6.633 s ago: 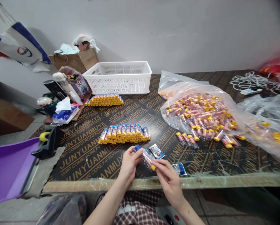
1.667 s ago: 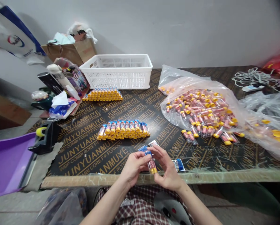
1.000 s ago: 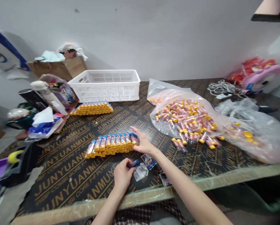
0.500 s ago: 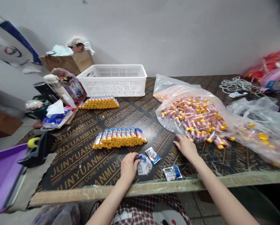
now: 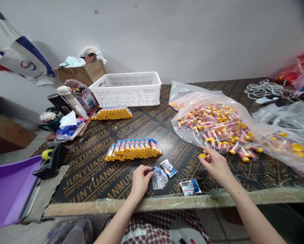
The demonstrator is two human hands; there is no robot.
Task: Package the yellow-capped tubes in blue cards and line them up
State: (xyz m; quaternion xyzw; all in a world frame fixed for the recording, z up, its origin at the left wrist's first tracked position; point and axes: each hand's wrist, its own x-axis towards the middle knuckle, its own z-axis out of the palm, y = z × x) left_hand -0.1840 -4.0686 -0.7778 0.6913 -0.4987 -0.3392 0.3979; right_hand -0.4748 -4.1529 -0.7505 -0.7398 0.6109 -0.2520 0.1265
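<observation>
My right hand (image 5: 215, 164) pinches a small yellow-capped tube (image 5: 202, 156) beside the big pile of pink-filled tubes (image 5: 218, 125) in an open plastic bag. My left hand (image 5: 141, 178) is closed at the edge of some flat clear and blue printed sleeves (image 5: 159, 178), its fingertips on a dark blue one. Two more bundles of sleeves lie near, a blue-and-white one (image 5: 168, 168) and another by the table edge (image 5: 190, 187). Left of these, a stacked row of blue-wrapped tubes (image 5: 134, 149) lies with yellow caps toward me.
A second stack of wrapped tubes (image 5: 112, 112) lies before a white plastic basket (image 5: 125, 96). At left are a tape dispenser (image 5: 51, 161), a purple tray (image 5: 9, 189) and bottles. A second plastic bag (image 5: 289, 125) and a white cable (image 5: 266, 89) lie at right.
My right hand has drawn back slightly from the pile and now has a yellow-capped tube in its fingers. The left hand stays at the sleeves. The camera view has shifted a little left.
</observation>
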